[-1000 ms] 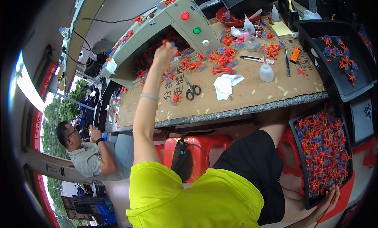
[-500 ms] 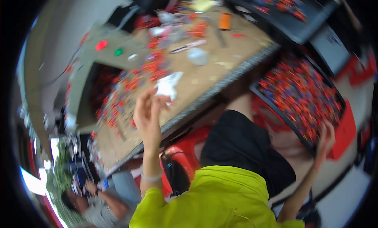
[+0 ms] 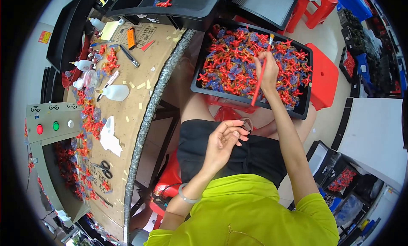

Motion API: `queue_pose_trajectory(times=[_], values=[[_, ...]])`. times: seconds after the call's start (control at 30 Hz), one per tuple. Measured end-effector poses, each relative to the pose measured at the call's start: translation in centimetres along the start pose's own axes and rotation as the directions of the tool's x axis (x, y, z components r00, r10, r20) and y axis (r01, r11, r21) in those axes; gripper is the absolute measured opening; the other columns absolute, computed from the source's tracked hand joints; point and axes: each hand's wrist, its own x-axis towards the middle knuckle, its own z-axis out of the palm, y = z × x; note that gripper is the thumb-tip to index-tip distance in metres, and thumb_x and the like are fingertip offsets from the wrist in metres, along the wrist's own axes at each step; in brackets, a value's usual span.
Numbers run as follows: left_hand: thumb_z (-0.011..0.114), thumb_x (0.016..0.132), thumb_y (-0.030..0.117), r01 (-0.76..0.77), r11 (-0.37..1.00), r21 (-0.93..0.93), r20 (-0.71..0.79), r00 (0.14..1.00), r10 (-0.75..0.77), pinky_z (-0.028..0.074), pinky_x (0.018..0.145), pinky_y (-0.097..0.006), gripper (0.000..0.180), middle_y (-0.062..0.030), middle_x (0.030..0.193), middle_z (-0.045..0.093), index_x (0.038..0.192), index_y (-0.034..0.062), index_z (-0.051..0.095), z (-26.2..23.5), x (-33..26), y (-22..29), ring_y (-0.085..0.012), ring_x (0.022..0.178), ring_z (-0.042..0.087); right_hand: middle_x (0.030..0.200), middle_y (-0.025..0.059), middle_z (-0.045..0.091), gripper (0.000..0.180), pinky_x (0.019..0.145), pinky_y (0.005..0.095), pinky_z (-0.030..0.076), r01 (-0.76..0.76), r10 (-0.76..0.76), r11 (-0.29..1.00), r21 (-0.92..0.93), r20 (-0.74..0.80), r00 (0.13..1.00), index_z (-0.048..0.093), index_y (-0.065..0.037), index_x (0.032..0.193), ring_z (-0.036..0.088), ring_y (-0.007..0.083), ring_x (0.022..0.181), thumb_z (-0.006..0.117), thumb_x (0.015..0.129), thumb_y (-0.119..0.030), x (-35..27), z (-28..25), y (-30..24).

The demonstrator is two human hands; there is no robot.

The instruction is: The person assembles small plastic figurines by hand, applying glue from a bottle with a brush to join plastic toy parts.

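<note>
The fingers (image 3: 267, 64) of your right hand (image 3: 267, 72) are clenched around a thin red brush (image 3: 260, 80). You hold it near its top end, like a pencil, so the long red handle hangs down and back toward your lap. Your right hand sits over the black tray (image 3: 199, 85), which rests across your knees. That spot keeps the tray close, so you can reach in without stretching.

The tray is packed full of little red and blue figures (image 3: 231, 63). They lie in a loose heap, all mixed up, and its raised sides stop them from sliding off.

The fingers (image 3: 233, 128) of your left hand (image 3: 223, 142) are released and softly curled, palm up, over your black shorts (image 3: 221, 159). I cannot see anything gripped in that hand. A small dark thing (image 3: 247, 123) lies just beside the fingertips, but it is too small to tell what it is. A pale bangle (image 3: 187, 197) sits on that wrist.

There is only this one view from your head. To your left stands the desk (image 3: 140, 127), with a brown top and a speckled edge. More little red figures (image 3: 91, 118) lie scattered along it, next to a white bottle (image 3: 114, 92), a crumpled white cloth (image 3: 109, 137), scissors (image 3: 103, 168) and an orange cutter (image 3: 131, 38). They are all within arm's reach. A grey box (image 3: 51, 123) with red, green and white buttons sits at the far side. A red stool (image 3: 324, 78) stands just beside the tray.
</note>
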Motion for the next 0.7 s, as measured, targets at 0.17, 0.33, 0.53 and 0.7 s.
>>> queue_pose_trajectory(times=[0.17,0.33,0.53,0.7], values=[[0.049,0.096,0.009,-0.022,0.998,0.052,-0.060,0.998,0.025,0.048,0.072,-0.024,0.023,-0.0128,0.098,0.065,0.116,-0.0032,0.052,-1.6,-0.2,0.6,-0.0160,0.087,0.064,0.070,0.0121,0.058,0.019,0.057,0.0348,0.049,-0.092,0.091,0.996,0.000,0.115,0.989,0.049,-0.002,0.080,0.062,0.0246,0.064,0.068,0.078,-0.002,1.9,2.1,0.4],[0.050,0.093,0.001,-0.039,0.997,0.063,-0.083,0.996,0.044,0.049,0.074,-0.023,0.024,-0.0113,0.103,0.063,0.117,-0.0015,0.052,-2.7,0.1,0.5,-0.0143,0.090,0.063,0.073,0.0110,0.064,0.021,0.054,0.0261,0.050,-0.050,0.079,0.986,0.161,-0.174,0.982,0.047,-0.003,0.073,0.059,0.0113,0.059,0.066,0.079,0.005,1.6,-0.4,-1.5],[0.061,0.078,-0.012,-0.537,0.745,0.395,0.008,0.813,0.582,0.052,0.085,-0.031,0.055,-0.0181,0.135,0.045,0.130,0.0003,0.047,-0.3,2.6,1.9,-0.0237,0.112,0.056,0.086,0.0135,0.066,0.030,0.069,0.0226,0.050,-0.499,0.452,0.642,0.582,0.238,0.859,0.041,-0.006,0.073,0.061,0.0086,0.077,0.068,0.079,0.005,-2.2,-10.2,-13.3],[0.065,0.075,-0.011,-0.569,0.700,0.431,0.307,0.822,0.479,0.049,0.093,-0.032,0.063,-0.0197,0.143,0.037,0.133,0.0009,0.044,0.8,4.8,2.2,-0.0273,0.123,0.049,0.085,0.0120,0.066,0.031,0.068,0.0217,0.050,-0.578,0.540,0.538,0.614,0.275,0.795,0.042,-0.007,0.073,0.060,0.0073,0.077,0.069,0.079,0.005,-5.1,-13.0,-16.5]])
